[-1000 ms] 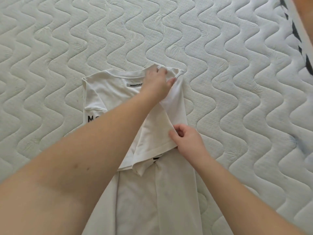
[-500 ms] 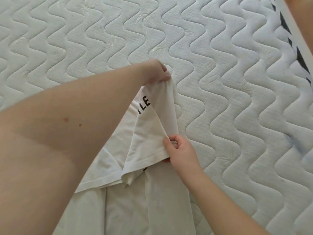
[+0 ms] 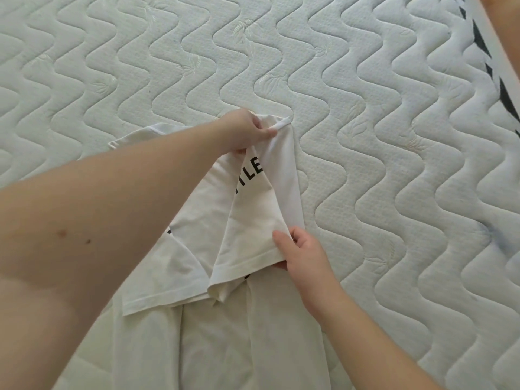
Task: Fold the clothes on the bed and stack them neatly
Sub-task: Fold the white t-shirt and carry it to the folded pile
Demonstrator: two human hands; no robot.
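Filling almost the whole view is a white mattress [image 3: 365, 136] with wavy stitched lines all over its soft quilted top. Its side edge, at the far right, has a white band with dark slanted marks [image 3: 482, 43] on it. A blurry skin-coloured shape sits in the top right corner, and I cannot tell what it is. On the mattress, in the middle and near the bottom, lies a white T-shirt [image 3: 213, 333] with black letters [image 3: 250, 174] on it. One side of the shirt is lifted up and turned over toward the middle, so a folded flap stands off the rest of the cloth. The left hand [image 3: 247, 130] reaches across the shirt and pinches the top corner of that flap between thumb and curled fingers. The right hand [image 3: 302, 251] is lower down, just beside the shirt's right edge, and pinches the hem end of the same flap with its thumb on top.
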